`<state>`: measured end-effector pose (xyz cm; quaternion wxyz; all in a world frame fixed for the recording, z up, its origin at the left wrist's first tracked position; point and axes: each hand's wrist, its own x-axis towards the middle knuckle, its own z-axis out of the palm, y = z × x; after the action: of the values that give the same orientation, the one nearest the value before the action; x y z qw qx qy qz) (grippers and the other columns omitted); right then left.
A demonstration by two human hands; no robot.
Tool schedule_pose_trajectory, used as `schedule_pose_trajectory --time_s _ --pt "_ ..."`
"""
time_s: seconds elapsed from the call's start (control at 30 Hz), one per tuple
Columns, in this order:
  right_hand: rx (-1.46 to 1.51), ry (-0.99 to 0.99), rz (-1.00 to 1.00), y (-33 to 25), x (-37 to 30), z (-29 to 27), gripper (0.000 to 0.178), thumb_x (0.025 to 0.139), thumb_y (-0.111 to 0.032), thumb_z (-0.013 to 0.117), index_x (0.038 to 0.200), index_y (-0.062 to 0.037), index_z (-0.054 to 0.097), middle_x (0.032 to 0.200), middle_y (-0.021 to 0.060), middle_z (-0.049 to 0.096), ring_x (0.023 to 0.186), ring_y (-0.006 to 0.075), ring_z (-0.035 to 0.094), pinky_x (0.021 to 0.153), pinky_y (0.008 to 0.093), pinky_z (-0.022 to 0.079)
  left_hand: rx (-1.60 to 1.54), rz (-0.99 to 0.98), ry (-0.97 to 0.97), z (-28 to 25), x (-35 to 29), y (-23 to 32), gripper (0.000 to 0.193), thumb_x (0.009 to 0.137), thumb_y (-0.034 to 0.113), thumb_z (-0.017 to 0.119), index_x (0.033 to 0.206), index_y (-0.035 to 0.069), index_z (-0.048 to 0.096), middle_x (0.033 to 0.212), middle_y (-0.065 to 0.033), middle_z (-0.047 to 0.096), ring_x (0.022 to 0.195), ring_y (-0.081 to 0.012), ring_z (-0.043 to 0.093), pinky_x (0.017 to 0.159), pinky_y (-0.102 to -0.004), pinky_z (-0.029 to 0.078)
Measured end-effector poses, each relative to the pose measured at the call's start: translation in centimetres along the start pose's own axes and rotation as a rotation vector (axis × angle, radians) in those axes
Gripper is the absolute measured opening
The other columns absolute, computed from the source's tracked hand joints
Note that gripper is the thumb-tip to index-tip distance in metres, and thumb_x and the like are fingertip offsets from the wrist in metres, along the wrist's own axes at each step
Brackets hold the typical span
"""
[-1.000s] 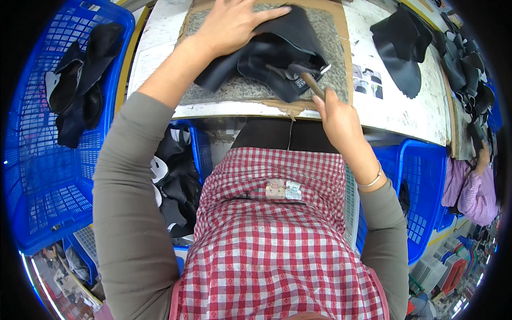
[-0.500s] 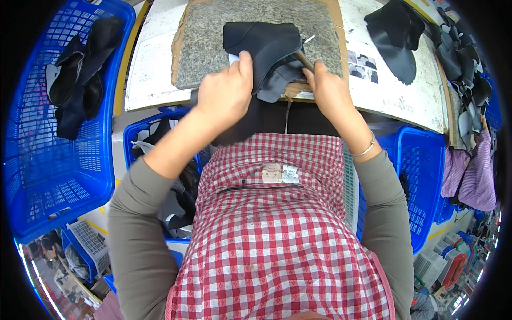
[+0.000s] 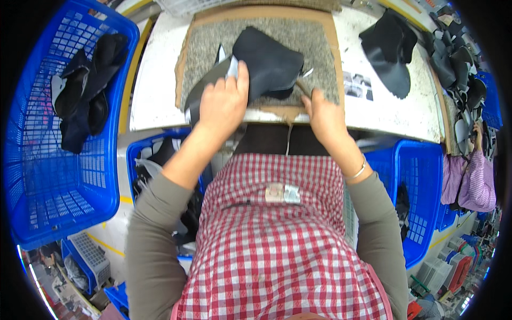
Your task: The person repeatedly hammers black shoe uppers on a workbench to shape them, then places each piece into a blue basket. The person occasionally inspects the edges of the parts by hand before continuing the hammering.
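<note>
Since half a second ago we've got the black leather piece (image 3: 269, 58) swung round: the part that hung past the front edge over the lap is now up on the slab's left, reaching down to the front edge. Bulk of the piece lies on the speckled grey slab (image 3: 314, 42), middle to front. Left hand (image 3: 224, 101) is on its near side, fingers pinching the edge by a pale lining strip; thumb hidden from us. Right hand (image 3: 326, 117) pinches a slim wooden handle (image 3: 305, 86) between thumb and index finger at the piece's right end; the far end is out of our sight behind the leather. Small white tip sticks out just beside it. Slab sits on brown cardboard (image 3: 329, 32), cardboard on the white tabletop (image 3: 384, 114). Right of the slab we see a sheet with photos (image 3: 357, 85), and beyond it a second black piece (image 3: 389, 50), well apart from both hands. Far left, we have a big blue basket (image 3: 101, 160) with dark pieces (image 3: 85, 90) inside. Below the tabletop: a blue crate on each side of the red-checked apron (image 3: 266, 250). Far right, a co-worker's pinkish sleeve (image 3: 477, 184) near a pile of dark pieces (image 3: 456, 69).
</note>
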<state>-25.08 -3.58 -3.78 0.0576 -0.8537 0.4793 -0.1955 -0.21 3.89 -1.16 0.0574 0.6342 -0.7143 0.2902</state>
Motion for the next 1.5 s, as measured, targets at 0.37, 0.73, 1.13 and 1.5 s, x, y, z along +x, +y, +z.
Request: schedule_pose_trajectory --time_s 0.37,0.73,1.13,1.5 --pt "0.012 -0.262 -0.104 -2.9 2.6 -6.0 0.033 0.104 -0.032 0.059 0.102 0.001 0.056 0.069 0.0248 0.066 0.067 0.0477 0.067 0.057 0.0546 0.053 -1.024 -0.33 -0.469 3.4 1.8 -5.3 0.058 0.106 0.043 0.052 0.155 0.013 0.046 0.124 -0.0309 0.067 0.119 -0.0473 0.063 0.102 -0.049 0.049" --pt "-0.107 -0.282 -0.186 -2.0 3.6 -4.8 0.026 0.106 -0.025 0.057 0.109 0.0001 0.063 0.079 0.0287 0.066 0.075 0.0463 0.066 0.064 0.0501 0.05 -0.937 -0.38 -0.44 2.0 1.3 -4.1 0.058 0.101 0.043 0.059 0.149 0.013 0.049 0.122 -0.0248 0.07 0.115 -0.0441 0.066 0.098 -0.0515 0.052" --pt "0.392 -0.604 -0.089 -2.7 0.0 -4.0 0.034 0.11 -0.035 0.053 0.104 -0.0022 0.059 0.067 -0.0025 0.049 0.054 0.0062 0.042 0.048 0.0241 0.03 -0.576 -0.606 -0.315 -8.2 -11.1 -5.7 0.064 0.09 0.011 0.057 0.152 0.013 0.044 0.094 -0.0159 0.075 0.08 -0.031 0.075 0.062 -0.0437 0.058" --pt "0.587 -0.729 -0.008 -8.2 -3.3 -4.7 0.035 0.109 -0.035 0.056 0.103 -0.0006 0.059 0.065 -0.0018 0.05 0.053 0.0059 0.043 0.047 0.0241 0.035 0.172 -1.122 -0.881 -0.3 -52.7 -3.8 0.065 0.097 0.019 0.056 0.16 0.023 0.041 0.138 -0.017 0.061 0.133 -0.0358 0.054 0.103 -0.0715 0.039"
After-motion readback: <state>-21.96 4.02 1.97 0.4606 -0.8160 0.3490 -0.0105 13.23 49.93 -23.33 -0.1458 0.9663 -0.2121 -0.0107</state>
